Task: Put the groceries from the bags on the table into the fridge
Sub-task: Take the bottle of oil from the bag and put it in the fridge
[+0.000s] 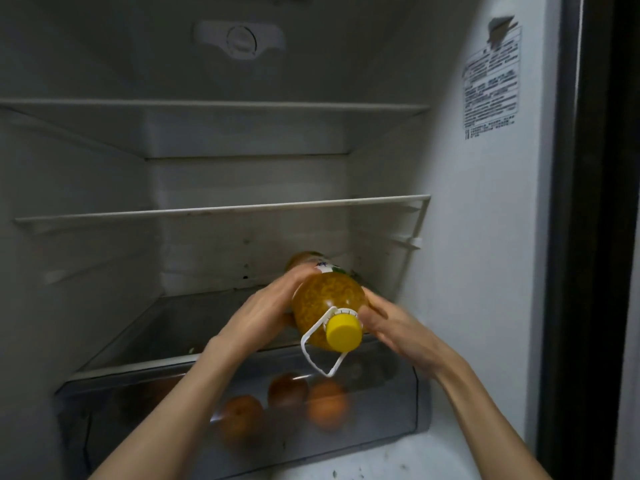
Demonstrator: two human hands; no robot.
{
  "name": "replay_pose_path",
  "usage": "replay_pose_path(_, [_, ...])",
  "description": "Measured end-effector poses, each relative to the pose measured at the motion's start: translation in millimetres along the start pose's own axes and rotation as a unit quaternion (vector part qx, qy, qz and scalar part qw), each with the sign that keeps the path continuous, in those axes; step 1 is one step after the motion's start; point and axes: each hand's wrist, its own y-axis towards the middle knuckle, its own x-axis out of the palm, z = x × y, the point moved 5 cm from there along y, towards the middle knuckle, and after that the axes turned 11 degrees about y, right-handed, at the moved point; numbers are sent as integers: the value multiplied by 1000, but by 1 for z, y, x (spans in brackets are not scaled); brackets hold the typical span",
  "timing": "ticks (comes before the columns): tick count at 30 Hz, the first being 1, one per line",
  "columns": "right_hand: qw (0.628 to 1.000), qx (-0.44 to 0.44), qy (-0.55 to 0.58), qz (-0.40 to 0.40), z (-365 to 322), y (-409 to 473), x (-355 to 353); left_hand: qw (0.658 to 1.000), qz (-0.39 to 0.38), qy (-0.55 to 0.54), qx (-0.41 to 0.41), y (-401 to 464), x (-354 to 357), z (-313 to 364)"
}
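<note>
A large bottle of orange liquid [325,299] with a yellow cap [343,331] and a white carry handle [317,355] lies on its side on the lowest glass shelf [166,337] of the open fridge, cap toward me. My left hand [263,317] grips its left side. On the right side, my right hand [394,327] rests against the bottle near its neck, fingers spread and blurred.
Two shelves above, the middle shelf [221,209] and the top shelf [214,105], hold nothing. Below the bottle a clear drawer [104,420] holds several oranges [325,403]. The fridge's right wall [485,237] carries a label, with a dark door edge beyond.
</note>
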Motion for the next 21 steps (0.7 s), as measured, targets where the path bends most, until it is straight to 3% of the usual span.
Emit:
replay_pose_path(5, [999, -16, -29, 16, 0, 4, 0, 998, -17, 60, 3, 11, 5, -11])
replay_pose_path(8, [997, -23, -27, 71, -4, 2, 0, 985, -8, 172, -21, 15, 12, -17])
replay_pose_path(10, [987, -66, -77, 126, -12, -1, -2, 982, -11, 185, -34, 20, 18, -19])
replay_pose_path(14, [960, -132, -150, 195, -17, -9, -12, 991, -33, 43, -120, 36, 34, -31])
replay_pose_path(17, [932, -186, -170, 260, -14, -13, -20, 969, -14, -78, -236, 42, 45, -36])
replay_pose_path(21, [902, -210, -199, 322, -16, -15, -28, 957, -18, -153, -247, 58, 53, -22])
